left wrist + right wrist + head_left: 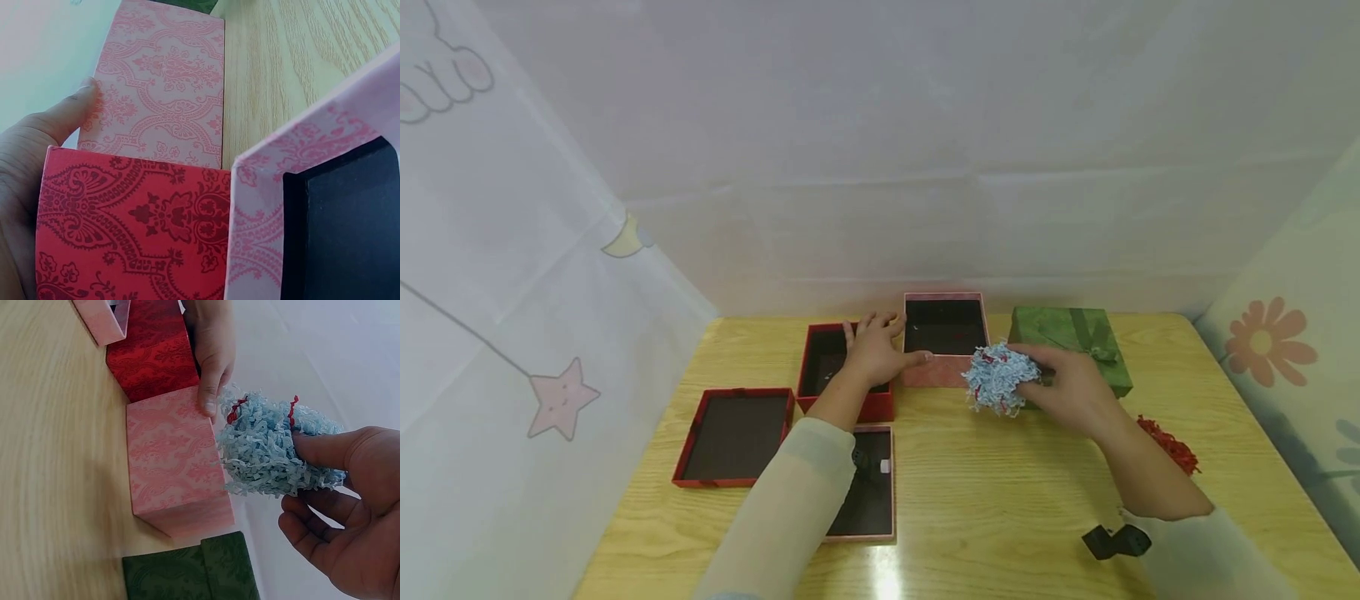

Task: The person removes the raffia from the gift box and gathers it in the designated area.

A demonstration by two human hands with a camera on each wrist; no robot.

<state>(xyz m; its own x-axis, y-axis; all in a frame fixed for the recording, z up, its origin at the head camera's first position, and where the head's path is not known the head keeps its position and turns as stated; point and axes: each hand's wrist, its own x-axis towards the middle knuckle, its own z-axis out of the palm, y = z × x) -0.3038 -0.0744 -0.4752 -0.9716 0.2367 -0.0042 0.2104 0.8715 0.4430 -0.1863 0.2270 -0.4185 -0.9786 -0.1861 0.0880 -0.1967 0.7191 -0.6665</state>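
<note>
In the head view my right hand (1071, 396) grips a bundle of light blue shredded paper (996, 379), flecked with red strands. It is just off the front right corner of an uncovered pink patterned box (934, 372) with a dark inside. The right wrist view shows the thumb pressed into the shredded paper (269, 450) and fingers beneath it. My left hand (876, 354) spreads over the right side of a red patterned box (877, 407), its thumb touching the rim of the pink box (164, 81). Small scraps lie inside both boxes.
A green box (1048, 329) with a ribbon bow stands right of the pink one. Red shredded paper (1172, 447) lies beyond my right forearm. A red lid (737, 437) is at the left; a pink-edged lid (868, 512), partly under my left sleeve, lies nearer. Cloth hangs behind.
</note>
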